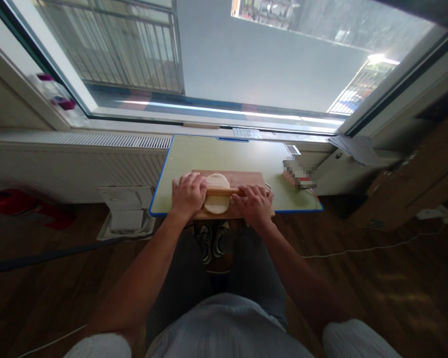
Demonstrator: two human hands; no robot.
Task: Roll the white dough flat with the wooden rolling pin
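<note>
Dough (216, 204) lies flat on a board (248, 178) beneath a rolling pin (221, 191); left hand (189, 191) and right hand (254, 201) are clamped on the pin's opposite ends.

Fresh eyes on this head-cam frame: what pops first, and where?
Probably the large bright window filling the top of the picture. Next, mid-frame, the left hand and right hand on a rolling pin that lies across a pale, flat round of dough on a wooden board. The blue edging of the pale green table beneath the board stands out too.
</note>
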